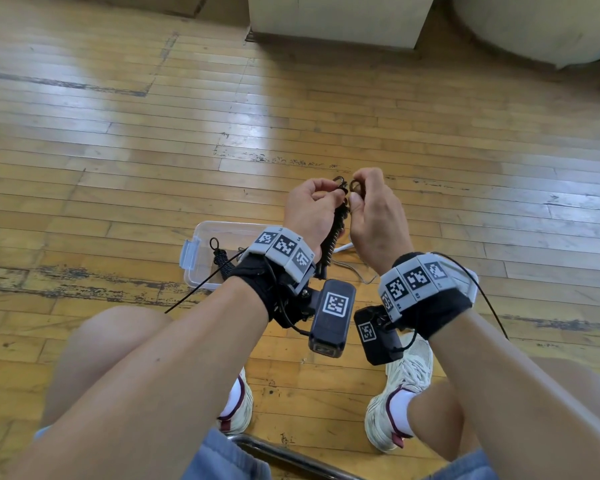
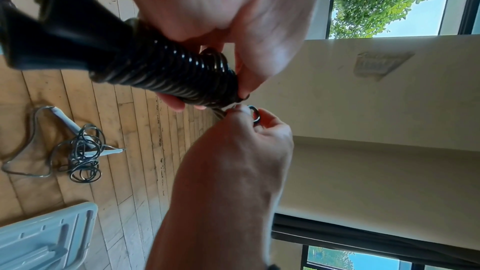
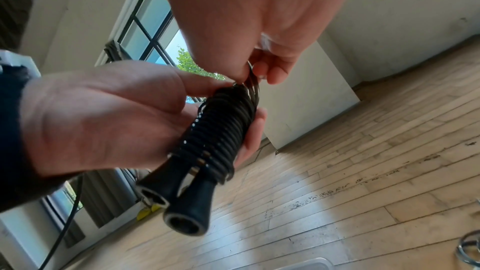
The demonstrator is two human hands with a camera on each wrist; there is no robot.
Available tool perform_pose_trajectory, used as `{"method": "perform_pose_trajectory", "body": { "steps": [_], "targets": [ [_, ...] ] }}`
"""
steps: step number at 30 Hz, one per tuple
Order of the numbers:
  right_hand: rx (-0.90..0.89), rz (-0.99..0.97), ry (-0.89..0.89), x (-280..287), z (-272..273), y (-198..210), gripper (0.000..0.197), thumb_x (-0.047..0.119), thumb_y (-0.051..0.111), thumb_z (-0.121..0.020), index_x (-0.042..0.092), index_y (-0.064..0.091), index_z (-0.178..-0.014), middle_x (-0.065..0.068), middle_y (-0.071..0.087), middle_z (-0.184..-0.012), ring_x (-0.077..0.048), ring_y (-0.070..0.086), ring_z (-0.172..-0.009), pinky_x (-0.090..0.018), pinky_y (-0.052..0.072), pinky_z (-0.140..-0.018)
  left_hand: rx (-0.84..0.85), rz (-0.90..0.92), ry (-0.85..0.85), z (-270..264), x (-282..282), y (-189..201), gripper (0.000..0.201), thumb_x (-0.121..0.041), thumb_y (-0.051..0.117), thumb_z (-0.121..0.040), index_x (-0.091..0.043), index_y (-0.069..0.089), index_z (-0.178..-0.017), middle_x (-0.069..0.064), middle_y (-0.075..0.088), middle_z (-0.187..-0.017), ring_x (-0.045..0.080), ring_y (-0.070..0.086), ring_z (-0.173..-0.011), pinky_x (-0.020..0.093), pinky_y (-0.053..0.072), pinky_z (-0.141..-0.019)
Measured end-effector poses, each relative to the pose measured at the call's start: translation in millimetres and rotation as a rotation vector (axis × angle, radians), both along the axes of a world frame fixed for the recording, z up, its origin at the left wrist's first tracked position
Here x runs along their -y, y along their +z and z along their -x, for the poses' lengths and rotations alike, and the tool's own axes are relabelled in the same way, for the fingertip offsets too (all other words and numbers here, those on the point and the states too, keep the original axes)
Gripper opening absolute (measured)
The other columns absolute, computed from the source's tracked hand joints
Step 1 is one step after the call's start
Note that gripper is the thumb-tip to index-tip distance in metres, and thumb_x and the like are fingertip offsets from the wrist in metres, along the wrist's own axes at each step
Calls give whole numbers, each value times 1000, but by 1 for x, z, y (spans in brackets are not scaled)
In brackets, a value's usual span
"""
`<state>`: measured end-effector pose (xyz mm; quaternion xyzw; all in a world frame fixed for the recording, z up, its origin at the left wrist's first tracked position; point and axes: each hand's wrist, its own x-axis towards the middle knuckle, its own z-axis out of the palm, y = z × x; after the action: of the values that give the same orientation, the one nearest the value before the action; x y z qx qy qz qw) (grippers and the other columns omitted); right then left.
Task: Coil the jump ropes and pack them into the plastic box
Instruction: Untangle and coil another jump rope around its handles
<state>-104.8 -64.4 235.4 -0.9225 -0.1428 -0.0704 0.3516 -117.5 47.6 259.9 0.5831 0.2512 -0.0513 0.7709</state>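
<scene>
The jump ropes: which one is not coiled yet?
The grey wire jump rope with white handles, lying in a loose tangle on the wooden floor; both hands hold the black one, tightly wound.

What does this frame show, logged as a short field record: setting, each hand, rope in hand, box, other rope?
setting: person seated over a wooden floor
left hand: grips the black jump rope, cord wound tightly round its paired handles
right hand: pinches the cord's loose end loops at the top of the bundle
plastic box: open on the floor beneath the hands, one wound black rope already inside
second rope: grey, white-handled, loose and tangled on the floor
box lid: off, lying on the floor
</scene>
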Motion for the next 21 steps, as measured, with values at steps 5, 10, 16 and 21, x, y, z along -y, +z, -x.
{"method": "perform_pose_trajectory", "body": {
  "steps": [5,10,16,21],
  "targets": [
    [55,-37,-21,3,-6,-3,30,6,48,-100,1,62,-126,-14,67,-116,-31,60,-109,-38,47,-90,-16,53,15,1,2,-1,5,-8,61,-98,-7,63,-102,29,67,-113,31,63,-82,52,58,-76],
    [121,-72,7,0,-2,-1,32,6,50,-98,1,60,-128,-13,68,-114,-30,62,-106,-37,49,-90,-28,38,39,-3,2,-4,12,-7,59,-99,-1,63,-109,21,66,-100,26,63,-75,35,57,-61],
    [139,-115,-7,-2,0,1,13,5,54,-96,1,53,-109,-7,61,-86,-29,58,-76,-46,50,-67,-24,29,49,-5,4,-6,21,-6,56,-99,5,61,-117,29,67,-111,27,63,-78,31,56,-58],
    [169,-122,16,-3,-1,1,8,7,56,-95,4,61,-101,-6,66,-86,-29,61,-78,-48,52,-69,-15,40,57,-4,1,-9,22,-6,55,-100,6,60,-117,23,66,-97,27,62,-77,29,55,-57]
  ]
}}
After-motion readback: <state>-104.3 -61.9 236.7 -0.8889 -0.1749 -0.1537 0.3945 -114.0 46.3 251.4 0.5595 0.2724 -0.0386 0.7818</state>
